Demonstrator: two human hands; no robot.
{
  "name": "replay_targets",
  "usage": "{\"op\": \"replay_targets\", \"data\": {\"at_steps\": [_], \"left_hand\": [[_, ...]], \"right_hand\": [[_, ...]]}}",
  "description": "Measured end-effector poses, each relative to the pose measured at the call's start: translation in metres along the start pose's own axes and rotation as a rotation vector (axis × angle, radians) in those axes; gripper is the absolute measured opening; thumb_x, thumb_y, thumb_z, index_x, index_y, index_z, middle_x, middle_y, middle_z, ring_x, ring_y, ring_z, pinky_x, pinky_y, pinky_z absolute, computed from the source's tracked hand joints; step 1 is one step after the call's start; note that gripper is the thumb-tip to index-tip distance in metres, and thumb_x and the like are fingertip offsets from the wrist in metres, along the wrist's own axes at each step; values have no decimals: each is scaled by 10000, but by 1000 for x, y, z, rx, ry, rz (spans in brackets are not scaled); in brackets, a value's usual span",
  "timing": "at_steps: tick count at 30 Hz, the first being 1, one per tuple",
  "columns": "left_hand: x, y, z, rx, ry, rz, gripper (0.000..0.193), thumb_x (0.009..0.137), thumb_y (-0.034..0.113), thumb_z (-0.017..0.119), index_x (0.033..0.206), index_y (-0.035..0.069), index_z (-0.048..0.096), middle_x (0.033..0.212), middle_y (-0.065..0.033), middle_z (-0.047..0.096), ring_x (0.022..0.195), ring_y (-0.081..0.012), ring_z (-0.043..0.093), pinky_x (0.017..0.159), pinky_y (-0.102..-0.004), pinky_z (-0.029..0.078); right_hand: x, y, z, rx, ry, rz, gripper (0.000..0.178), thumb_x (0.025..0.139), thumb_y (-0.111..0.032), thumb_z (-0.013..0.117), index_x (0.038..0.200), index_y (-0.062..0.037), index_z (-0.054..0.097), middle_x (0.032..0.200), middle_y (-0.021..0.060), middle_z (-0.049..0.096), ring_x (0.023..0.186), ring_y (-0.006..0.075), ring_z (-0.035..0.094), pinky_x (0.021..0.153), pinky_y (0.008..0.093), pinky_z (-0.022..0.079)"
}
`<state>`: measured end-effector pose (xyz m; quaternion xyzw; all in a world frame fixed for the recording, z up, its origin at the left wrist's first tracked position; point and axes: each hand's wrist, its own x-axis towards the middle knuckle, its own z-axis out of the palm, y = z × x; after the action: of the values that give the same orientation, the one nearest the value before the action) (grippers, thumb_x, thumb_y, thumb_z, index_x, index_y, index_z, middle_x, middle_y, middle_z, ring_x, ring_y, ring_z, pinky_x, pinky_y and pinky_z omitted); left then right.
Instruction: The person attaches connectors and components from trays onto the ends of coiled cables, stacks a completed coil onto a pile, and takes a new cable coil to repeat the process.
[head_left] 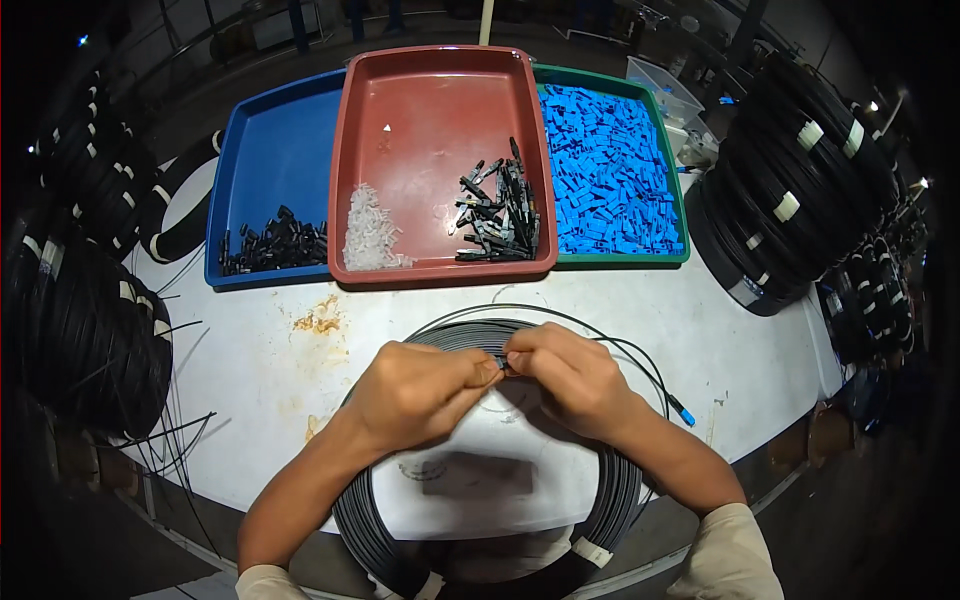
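Note:
My left hand [415, 390] and my right hand [570, 375] meet fingertip to fingertip over the white table, both pinching a thin black cable end with a small black part [500, 366] between them. Under my hands lies a flat coil of black cable [615, 490], bound with white tape. A loose strand of that cable arcs to the right and ends in a blue connector [684, 411] on the table.
Three trays stand at the back: a blue tray [275, 150] with black parts, a red tray [440, 100] with clear and black pieces, a green tray [680, 215] full of blue pieces. Stacks of black cable coils [800, 190] flank the table on the right and left [80, 320].

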<state>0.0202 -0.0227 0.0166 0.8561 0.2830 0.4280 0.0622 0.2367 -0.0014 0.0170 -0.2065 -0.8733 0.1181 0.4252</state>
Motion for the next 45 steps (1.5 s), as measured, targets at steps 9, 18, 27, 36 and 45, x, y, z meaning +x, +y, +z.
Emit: {"op": "replay_targets", "data": {"at_steps": [9, 18, 27, 36, 45], "left_hand": [[-6, -5, 2, 191, -128, 240, 101, 775, 23, 767, 842, 4, 694, 939, -158, 743, 642, -217, 688, 579, -305, 572], [-8, -4, 2, 379, -111, 420, 116, 797, 43, 642, 816, -72, 638, 994, -275, 693, 758, -275, 698, 639, -317, 585], [-3, -8, 0, -57, 29, 0, 143, 721, 14, 822, 796, 11, 701, 836, -102, 756, 580, -198, 692, 569, -306, 575], [-1, -7, 6, 116, -21, 211, 108, 743, -64, 755, 727, -30, 654, 863, -168, 749, 613, -206, 697, 527, -303, 550], [2, -13, 4, 278, -12, 392, 69, 764, -6, 731, 772, -22, 664, 898, -189, 727, 702, -235, 707, 599, -311, 568]], "right_hand": [[-2, -2, 4, 178, -69, 254, 202, 653, 167, 533, 816, 51, 556, 865, 183, 642, 726, 316, 642, 647, 383, 536], [0, 1, 5, 451, -68, 454, 142, 744, 190, 531, 794, 62, 565, 805, 171, 672, 704, 278, 668, 657, 346, 554], [-4, 2, 3, -39, -13, -45, 181, 756, 56, 662, 901, 20, 561, 942, 150, 637, 808, 311, 652, 705, 374, 554], [-4, 3, 5, 160, -36, 164, 262, 650, 149, 550, 888, 38, 552, 854, 188, 599, 724, 358, 603, 664, 424, 510], [-1, 7, 7, 343, -29, 300, 217, 705, 213, 526, 842, 49, 567, 816, 169, 613, 742, 327, 643, 666, 378, 524]]}}
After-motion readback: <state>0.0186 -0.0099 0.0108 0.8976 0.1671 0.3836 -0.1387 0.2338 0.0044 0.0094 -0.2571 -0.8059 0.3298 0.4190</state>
